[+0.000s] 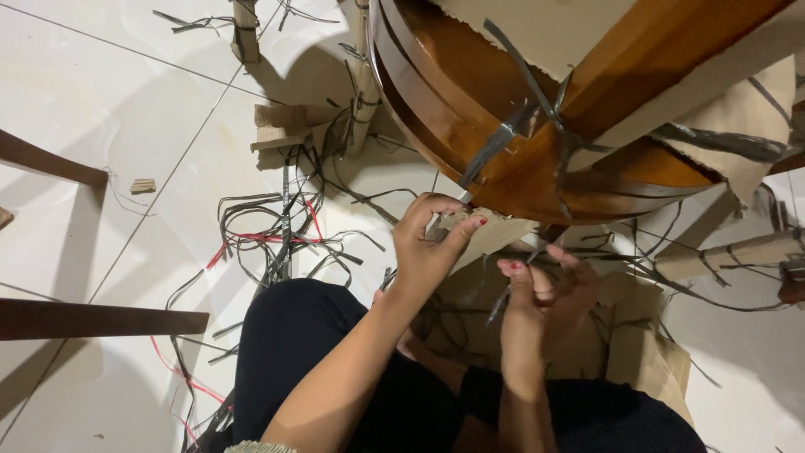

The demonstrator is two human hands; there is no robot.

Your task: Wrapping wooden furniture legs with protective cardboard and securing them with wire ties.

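My left hand [429, 244] grips a torn piece of brown cardboard [490, 235] just under the rim of a round polished wooden table top [453, 101]. Just to its right, my right hand [545, 285] is curled around a thin black packing strap [503, 298], fingers bent. More black straps [524, 117] cross the table's underside and hold cardboard wrapping [738, 101] against it. My knees in dark trousers [302, 352] are below the hands.
Cut black and red packing straps [277, 226] lie tangled on the white tiled floor [101, 109]. Cardboard scraps [281, 126] lie at the top, a larger cardboard sheet [646, 361] under my right side. Dark wooden bars [92, 319] jut in from the left.
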